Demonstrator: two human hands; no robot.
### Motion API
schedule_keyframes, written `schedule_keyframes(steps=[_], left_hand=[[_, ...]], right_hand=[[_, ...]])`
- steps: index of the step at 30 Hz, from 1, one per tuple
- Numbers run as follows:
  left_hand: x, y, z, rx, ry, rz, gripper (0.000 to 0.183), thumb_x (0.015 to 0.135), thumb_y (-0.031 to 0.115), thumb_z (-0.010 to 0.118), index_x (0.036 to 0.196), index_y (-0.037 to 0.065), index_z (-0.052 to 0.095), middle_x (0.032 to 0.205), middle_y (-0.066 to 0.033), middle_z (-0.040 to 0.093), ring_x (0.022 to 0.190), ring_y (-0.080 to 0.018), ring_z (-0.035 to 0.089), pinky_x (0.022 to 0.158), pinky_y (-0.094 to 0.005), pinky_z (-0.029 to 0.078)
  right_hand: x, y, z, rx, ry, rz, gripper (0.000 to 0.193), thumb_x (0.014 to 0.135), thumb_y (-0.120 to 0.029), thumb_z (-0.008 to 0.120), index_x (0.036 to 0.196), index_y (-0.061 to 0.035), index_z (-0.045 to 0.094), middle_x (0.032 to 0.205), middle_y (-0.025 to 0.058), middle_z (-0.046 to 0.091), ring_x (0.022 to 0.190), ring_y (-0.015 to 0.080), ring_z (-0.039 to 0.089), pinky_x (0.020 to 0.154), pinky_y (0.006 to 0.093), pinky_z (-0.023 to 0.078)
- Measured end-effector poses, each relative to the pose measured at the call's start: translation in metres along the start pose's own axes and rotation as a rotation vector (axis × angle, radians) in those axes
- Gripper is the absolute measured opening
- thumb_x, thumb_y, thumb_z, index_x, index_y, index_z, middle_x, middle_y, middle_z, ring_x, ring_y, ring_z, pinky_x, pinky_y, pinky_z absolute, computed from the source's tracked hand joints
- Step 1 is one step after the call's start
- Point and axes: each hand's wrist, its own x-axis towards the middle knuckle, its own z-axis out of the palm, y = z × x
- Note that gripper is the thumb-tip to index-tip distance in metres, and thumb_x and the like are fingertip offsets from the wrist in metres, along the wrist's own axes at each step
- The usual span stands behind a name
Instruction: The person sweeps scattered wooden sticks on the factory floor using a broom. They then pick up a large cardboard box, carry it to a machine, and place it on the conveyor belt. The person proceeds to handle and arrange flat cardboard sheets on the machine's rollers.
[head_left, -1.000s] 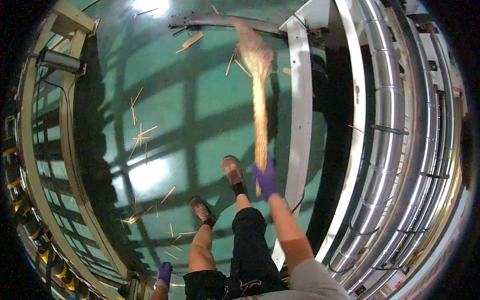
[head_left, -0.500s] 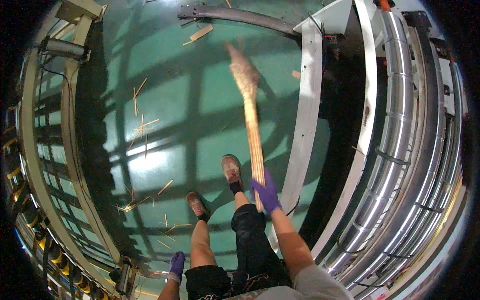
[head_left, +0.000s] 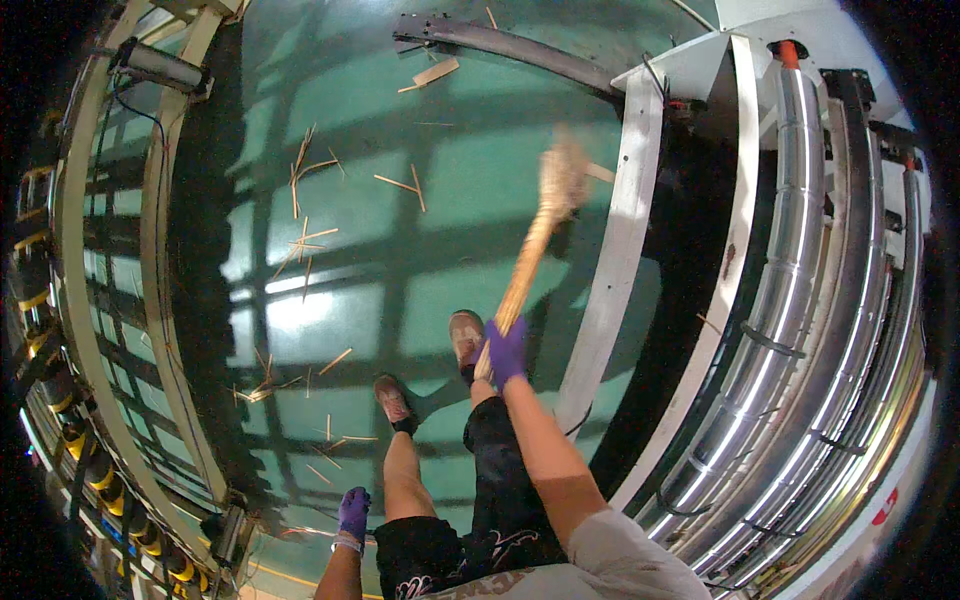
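Note:
My right hand [head_left: 507, 349], in a purple glove, is closed around the handle of a broom [head_left: 528, 262]. The broom slants up and right, and its head is smeared by motion over the green floor. A pale wood piece [head_left: 600, 172] lies right beside the broom's head. Well to the left of the head, two thin wood strips [head_left: 405, 186] touch each other on the floor. My left hand [head_left: 353, 512], also gloved in purple, hangs low at my side with its fingers curled in and nothing visible in them.
More strips lie scattered on the left [head_left: 262, 392] and farther up [head_left: 302, 172]. A dark beam [head_left: 505, 45] crosses the far floor. A white frame rail [head_left: 620, 210] and shiny metal rollers [head_left: 790, 200] stand on the right; a beige frame [head_left: 155, 260] borders the left.
The broom has swung to the right, its head now near the white rail. My right hand has shifted left and slightly up. Several wood strips now lie in the upper left part of the floor.

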Motion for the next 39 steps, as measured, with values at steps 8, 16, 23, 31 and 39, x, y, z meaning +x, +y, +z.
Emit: schedule_keyframes(steps=[8,16,23,31,39], left_hand=[[-0.039,0.02,0.039,-0.008,0.039,0.052,0.025,0.086,0.025,0.054,0.098,0.004,0.06,0.08,-0.0052,0.06,0.074,-0.0125,0.053,0.067,-0.0289,0.044],[-0.013,-0.064,0.036,-0.241,0.159,0.111,0.027,0.088,0.025,0.051,0.103,0.004,0.061,0.088,-0.0083,0.064,0.077,-0.018,0.058,0.073,-0.0317,0.046],[-0.03,-0.023,0.06,-0.231,-0.07,0.162,0.021,0.09,0.017,0.052,0.106,0.005,0.059,0.088,-0.0029,0.059,0.078,-0.0108,0.053,0.071,-0.0253,0.045],[-0.006,-0.077,0.032,-0.523,0.097,0.237,0.025,0.09,0.014,0.053,0.113,0.004,0.056,0.096,-0.0038,0.059,0.089,-0.0125,0.055,0.081,-0.0262,0.046],[-0.018,-0.186,-0.019,-0.852,0.235,-0.018,0.026,0.089,0.021,0.055,0.109,0.003,0.058,0.096,-0.004,0.061,0.085,-0.0127,0.055,0.075,-0.0255,0.045]], right_hand=[[-0.106,-0.088,-0.035,-0.432,-0.368,-0.043,0.061,0.081,-0.019,0.066,0.133,-0.0082,0.037,0.091,0.0043,0.057,0.073,0.0114,0.055,0.064,0.0285,0.048],[0.065,-0.183,0.135,-0.284,-0.38,-0.046,0.026,0.083,-0.021,0.06,0.1,-0.0092,0.043,0.066,0.0077,0.05,0.049,0.019,0.053,0.041,0.0354,0.047],[-0.073,-0.007,0.128,-0.843,-0.632,-0.249,0.044,0.082,-0.03,0.061,0.113,-0.0035,0.045,0.08,0.0112,0.056,0.067,0.0233,0.058,0.059,0.0402,0.048],[-0.244,-0.043,0.149,-0.755,-0.943,0.144,0.039,0.081,-0.023,0.065,0.114,-0.0081,0.05,0.077,0.0028,0.058,0.061,0.0136,0.057,0.053,0.0277,0.047],[-0.115,-0.059,0.401,-0.579,-0.776,-0.208,0.028,0.083,-0.028,0.062,0.097,-0.009,0.047,0.063,0.0052,0.047,0.047,0.0181,0.051,0.042,0.0345,0.045]])
